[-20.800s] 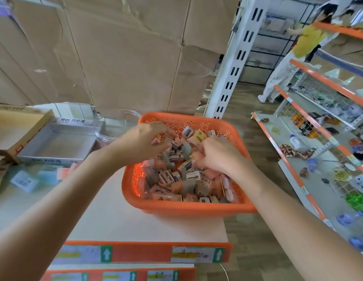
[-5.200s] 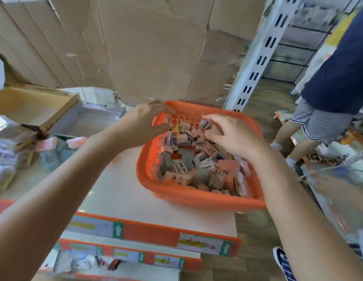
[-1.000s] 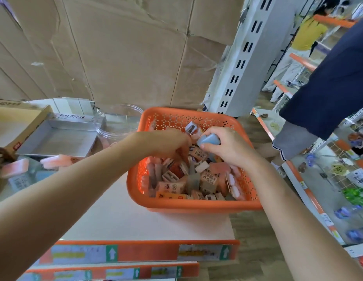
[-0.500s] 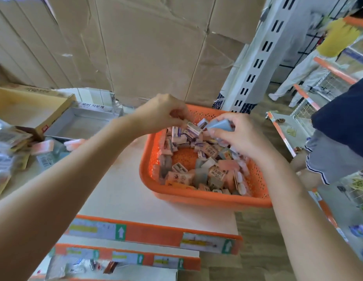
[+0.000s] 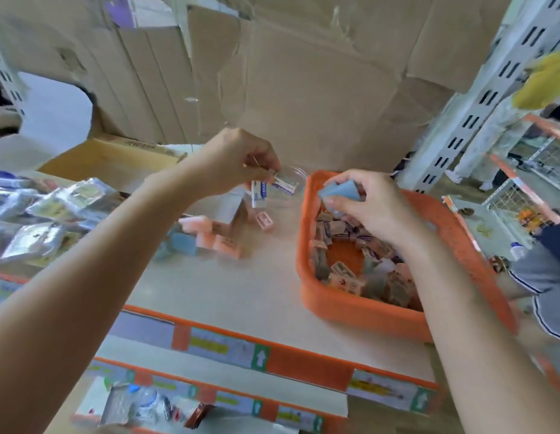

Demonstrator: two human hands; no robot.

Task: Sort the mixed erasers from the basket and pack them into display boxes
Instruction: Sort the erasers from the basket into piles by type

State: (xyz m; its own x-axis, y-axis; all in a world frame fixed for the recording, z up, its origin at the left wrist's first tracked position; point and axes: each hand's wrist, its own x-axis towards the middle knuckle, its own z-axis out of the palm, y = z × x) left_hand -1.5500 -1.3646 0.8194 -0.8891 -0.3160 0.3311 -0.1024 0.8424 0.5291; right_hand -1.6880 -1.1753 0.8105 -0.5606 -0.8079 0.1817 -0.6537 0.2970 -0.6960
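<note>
1. Creased brown cardboard sheets (image 5: 303,89) stand like a wall behind a pale surface (image 5: 225,292).
2. A white slotted shelf upright (image 5: 479,98) rises at the right.
3. Shiny plastic-wrapped packets (image 5: 37,220) lie heaped at the far left.
4. An orange label strip (image 5: 259,357) with green arrow tags runs along the surface's front edge.
5. A person in grey shorts (image 5: 541,277) stands at the right edge.
6. Farther back is a blurred person in a yellow top (image 5: 541,79), near a wire rack (image 5: 519,198).

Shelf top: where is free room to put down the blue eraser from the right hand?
The shelf top is bare between the pink erasers and the orange basket, down to its front edge. Crowded: shiny packets at the left, the basket itself.
</note>
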